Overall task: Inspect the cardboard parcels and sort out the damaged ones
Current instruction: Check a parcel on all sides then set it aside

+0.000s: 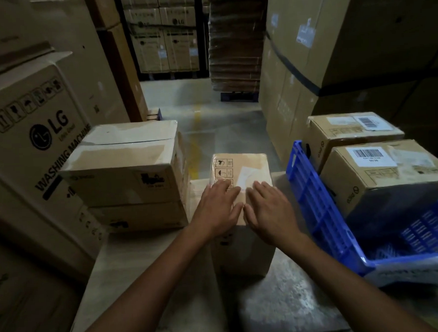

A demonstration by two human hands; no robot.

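A small upright cardboard parcel (248, 165) with handling symbols and a white label stands in the middle of the work surface (147, 266). My left hand (217, 209) lies flat on its top, fingers straight. Beside it my right hand (267, 209) also rests flat on the top with straight fingers. To the left sits a stack of two taped parcels (126, 168), the upper one with wrinkled tape. On the right two parcels with barcode labels (380, 172) (348, 131) stand side by side.
A blue plastic crate (324, 211) sits at the right, next to the barcode parcels. A large washing-machine carton (31, 140) stands at the left. Tall cartons wall both sides, and a floor aisle (204, 100) runs ahead to a pallet of flat cardboard (234, 38).
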